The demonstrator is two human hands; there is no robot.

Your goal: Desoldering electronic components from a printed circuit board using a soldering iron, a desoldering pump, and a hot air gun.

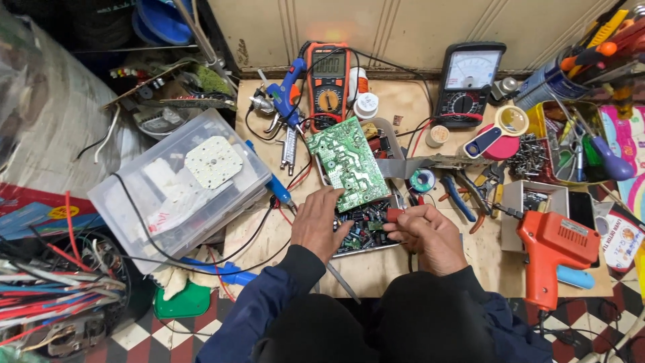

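A green circuit board (347,163) lies tilted across a metal tray (376,247) that holds several small electronic parts. My left hand (321,222) rests on the tray's left side, its fingers touching the board's lower edge and the parts. My right hand (425,234) is closed around a small red part or tool tip (394,214) over the tray's right side. Dark blue sleeves cover both forearms.
An orange digital multimeter (328,81), a blue glue gun (287,94) and an analog meter (468,84) stand at the back of the wooden bench. An orange soldering gun (554,252) lies at right, pliers (460,195) nearby. A clear plastic box (181,185) sits left.
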